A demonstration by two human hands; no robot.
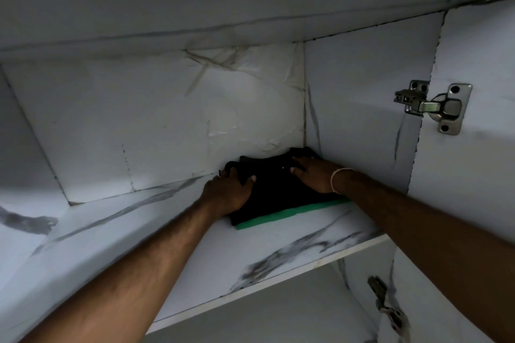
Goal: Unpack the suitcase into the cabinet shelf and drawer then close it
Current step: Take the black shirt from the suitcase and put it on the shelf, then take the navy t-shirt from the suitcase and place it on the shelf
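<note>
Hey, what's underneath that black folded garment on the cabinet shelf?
A green folded item lies under the black garment, only its front edge showing. Both hands, left and right, rest on top. Anything else beneath is covered.

Dim marble-look cabinet interior w/ steel hinge

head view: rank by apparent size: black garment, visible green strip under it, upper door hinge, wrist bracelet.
1. black garment
2. green strip
3. upper door hinge, close to the strip in area, so their order is unsure
4. wrist bracelet
</note>
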